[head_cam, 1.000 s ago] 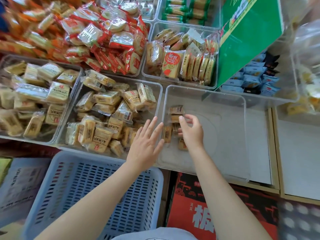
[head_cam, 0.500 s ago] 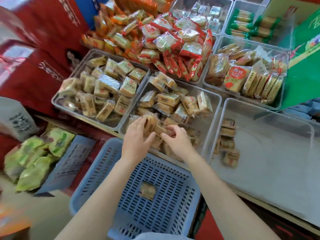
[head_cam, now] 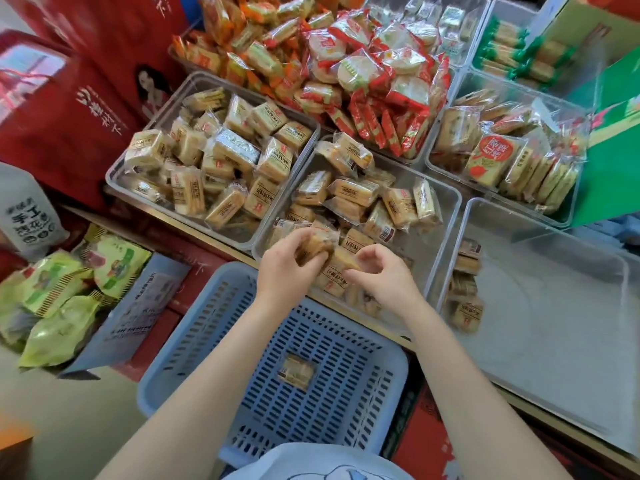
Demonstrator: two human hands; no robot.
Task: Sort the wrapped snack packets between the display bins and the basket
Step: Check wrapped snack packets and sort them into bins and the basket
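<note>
Head view: left hand (head_cam: 289, 268) gripping cake packet (head_cam: 317, 245), right hand (head_cam: 382, 275) pinching another packet (head_cam: 341, 268) over clear bin (head_cam: 446, 202); blue basket (head_cam: 194, 327) nearer; label writing unreadable.

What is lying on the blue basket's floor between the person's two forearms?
In the head view, one wrapped snack packet lies alone on the slotted floor of the blue basket, between the forearms. The rest of the visible floor there is bare.

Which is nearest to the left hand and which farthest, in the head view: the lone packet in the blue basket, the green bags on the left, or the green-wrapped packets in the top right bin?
From the left hand:
1. Lone packet, just below in the blue basket.
2. Green bags, far left on the floor side.
3. Green-wrapped packets, top right bin, farthest.
</note>
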